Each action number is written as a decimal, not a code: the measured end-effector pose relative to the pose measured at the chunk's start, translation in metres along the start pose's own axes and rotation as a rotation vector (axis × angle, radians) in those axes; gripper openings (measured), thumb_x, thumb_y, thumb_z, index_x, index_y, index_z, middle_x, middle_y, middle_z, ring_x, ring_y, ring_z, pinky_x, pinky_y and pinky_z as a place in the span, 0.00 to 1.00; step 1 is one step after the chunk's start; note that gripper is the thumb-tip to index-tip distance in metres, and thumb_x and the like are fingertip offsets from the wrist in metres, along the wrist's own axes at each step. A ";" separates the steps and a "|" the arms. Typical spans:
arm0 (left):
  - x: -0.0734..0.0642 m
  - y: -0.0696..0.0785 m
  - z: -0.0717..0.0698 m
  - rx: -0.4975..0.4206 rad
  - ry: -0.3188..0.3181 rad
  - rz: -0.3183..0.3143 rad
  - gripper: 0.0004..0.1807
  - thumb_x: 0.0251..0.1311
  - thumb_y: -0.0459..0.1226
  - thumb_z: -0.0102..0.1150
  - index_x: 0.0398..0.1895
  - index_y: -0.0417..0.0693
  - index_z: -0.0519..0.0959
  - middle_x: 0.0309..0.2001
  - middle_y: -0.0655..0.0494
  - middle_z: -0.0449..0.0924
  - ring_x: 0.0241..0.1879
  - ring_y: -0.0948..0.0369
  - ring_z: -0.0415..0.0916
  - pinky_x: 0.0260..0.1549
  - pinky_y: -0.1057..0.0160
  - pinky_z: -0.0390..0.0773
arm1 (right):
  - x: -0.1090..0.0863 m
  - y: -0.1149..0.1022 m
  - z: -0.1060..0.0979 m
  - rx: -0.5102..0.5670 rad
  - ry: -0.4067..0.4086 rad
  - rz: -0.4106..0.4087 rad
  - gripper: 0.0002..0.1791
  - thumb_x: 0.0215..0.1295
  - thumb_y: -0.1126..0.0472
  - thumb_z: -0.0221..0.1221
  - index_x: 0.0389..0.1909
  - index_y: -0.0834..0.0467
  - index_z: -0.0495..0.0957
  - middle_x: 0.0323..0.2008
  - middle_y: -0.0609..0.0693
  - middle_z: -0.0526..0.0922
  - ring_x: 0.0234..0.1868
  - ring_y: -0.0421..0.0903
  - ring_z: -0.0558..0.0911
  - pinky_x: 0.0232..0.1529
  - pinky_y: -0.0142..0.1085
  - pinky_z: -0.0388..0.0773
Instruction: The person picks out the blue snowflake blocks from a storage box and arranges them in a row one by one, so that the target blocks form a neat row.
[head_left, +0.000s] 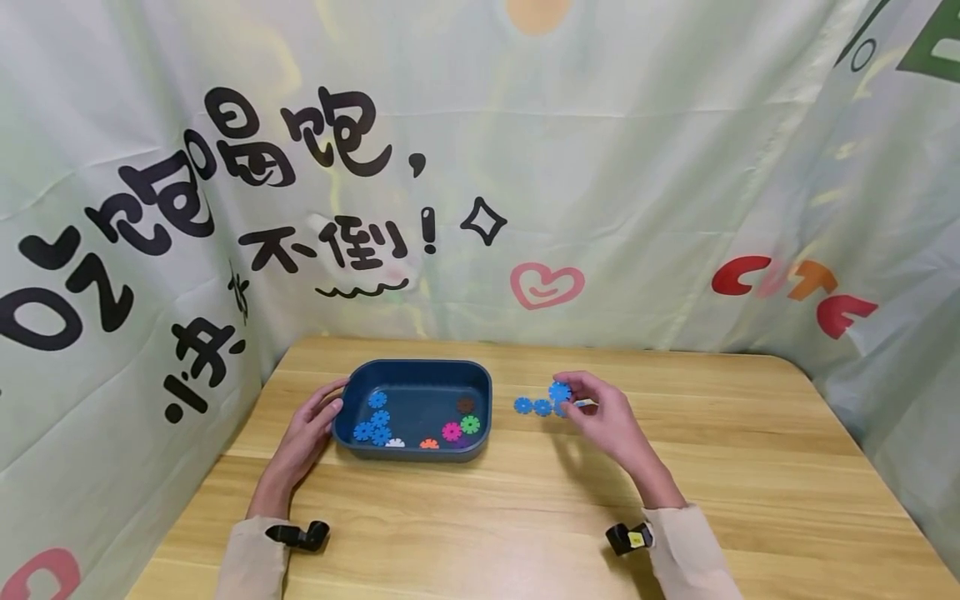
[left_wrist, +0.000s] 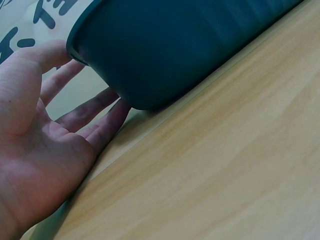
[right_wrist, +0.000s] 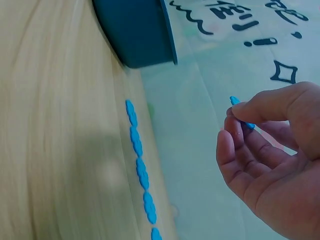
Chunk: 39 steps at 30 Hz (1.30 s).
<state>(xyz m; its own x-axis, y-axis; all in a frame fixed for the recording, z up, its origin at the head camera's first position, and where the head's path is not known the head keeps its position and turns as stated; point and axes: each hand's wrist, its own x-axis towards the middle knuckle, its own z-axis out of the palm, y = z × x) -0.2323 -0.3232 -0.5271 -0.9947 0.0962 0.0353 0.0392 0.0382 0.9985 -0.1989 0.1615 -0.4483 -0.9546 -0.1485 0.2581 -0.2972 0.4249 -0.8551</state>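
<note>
My right hand [head_left: 606,421] pinches a blue snowflake disc [head_left: 559,392] between thumb and fingertips, raised over the table. In the right wrist view this disc [right_wrist: 234,101] shows nearly edge-on, partly covered by the fingers. Below it, several blue discs [head_left: 522,406] lie in a row to the right of the dark blue bin; the hand hides the row's right end in the head view. My left hand [head_left: 309,429] rests against the left side of the bin [head_left: 412,454], with its thumb at the rim and fairly straight fingers along the outer wall [left_wrist: 160,60].
Inside the bin, several blue discs [head_left: 377,400] sit at the left. Brown [head_left: 466,405], green [head_left: 470,424], pink [head_left: 452,431], orange [head_left: 429,443] and white [head_left: 395,443] discs lie toward its right and front. A printed curtain [head_left: 637,208] hangs behind the wooden table [head_left: 450,533].
</note>
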 end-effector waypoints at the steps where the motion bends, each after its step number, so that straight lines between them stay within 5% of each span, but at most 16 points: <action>1: 0.000 0.000 0.000 -0.002 -0.002 0.000 0.30 0.79 0.45 0.50 0.79 0.47 0.62 0.76 0.41 0.58 0.66 0.57 0.66 0.56 0.71 0.75 | 0.000 0.001 -0.002 -0.009 0.006 0.004 0.20 0.66 0.73 0.65 0.59 0.60 0.80 0.42 0.56 0.84 0.43 0.50 0.82 0.42 0.39 0.83; 18: 0.001 -0.001 -0.001 -0.013 -0.005 -0.004 0.31 0.79 0.46 0.51 0.79 0.47 0.61 0.75 0.40 0.58 0.65 0.57 0.67 0.56 0.71 0.74 | -0.001 0.033 -0.035 -0.138 0.065 0.071 0.22 0.71 0.70 0.61 0.64 0.62 0.77 0.49 0.58 0.83 0.50 0.54 0.82 0.46 0.34 0.82; 24: 0.001 -0.001 -0.001 -0.009 -0.009 -0.002 0.30 0.79 0.45 0.50 0.79 0.47 0.61 0.76 0.40 0.57 0.66 0.58 0.66 0.56 0.71 0.74 | -0.004 0.044 -0.047 -0.139 0.075 0.124 0.23 0.71 0.69 0.61 0.66 0.63 0.75 0.51 0.62 0.82 0.53 0.59 0.81 0.40 0.30 0.80; 39: 0.000 0.000 -0.001 -0.002 -0.007 -0.012 0.31 0.78 0.47 0.51 0.79 0.47 0.61 0.77 0.41 0.56 0.66 0.59 0.66 0.56 0.71 0.74 | -0.012 0.073 -0.065 -0.221 0.058 0.221 0.20 0.70 0.68 0.63 0.61 0.69 0.76 0.41 0.58 0.82 0.42 0.52 0.78 0.35 0.30 0.76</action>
<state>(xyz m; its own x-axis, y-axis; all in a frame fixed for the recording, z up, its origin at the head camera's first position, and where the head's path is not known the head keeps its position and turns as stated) -0.2328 -0.3243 -0.5268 -0.9944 0.1032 0.0227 0.0267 0.0371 0.9990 -0.2107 0.2526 -0.4847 -0.9940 0.0179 0.1078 -0.0730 0.6256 -0.7767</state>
